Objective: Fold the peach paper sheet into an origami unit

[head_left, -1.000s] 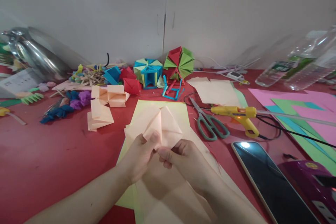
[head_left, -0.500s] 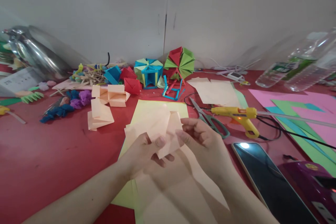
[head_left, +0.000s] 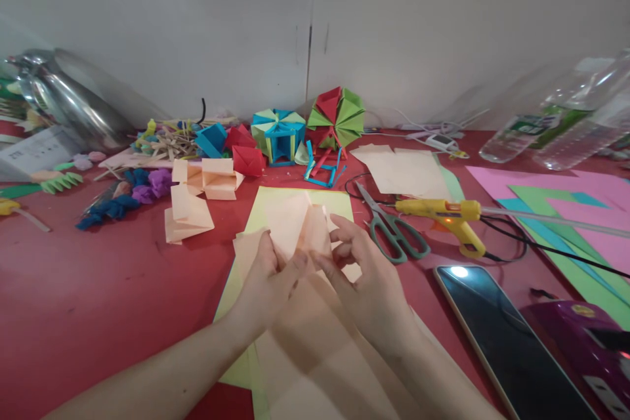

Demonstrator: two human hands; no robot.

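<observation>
Between my two hands is a folded piece of peach paper (head_left: 286, 220), held above a stack of peach and yellow sheets (head_left: 319, 354). My left hand (head_left: 270, 282) pinches its lower left part, with the thumb on top near the fold. On the right side, my right hand (head_left: 359, 269) has its thumb and fingers on the folded flap. Some fingertips are hidden behind the paper. Left of the stack lie two folded peach paper pieces, one box-like (head_left: 216, 178) and one flatter (head_left: 188, 216).
Right of my hands lie scissors (head_left: 398, 233), a yellow glue gun (head_left: 443, 211), a phone (head_left: 512, 341) and a purple device (head_left: 585, 341). Paper models (head_left: 278, 134) stand at the back. Bottles (head_left: 566, 125) and coloured paper (head_left: 556, 223) are at the right, a metal jug (head_left: 79, 102) at the left.
Both hands have shifted slightly left. The folded paper has turned, its fold standing more upright, and more of the scissors' handles shows.
</observation>
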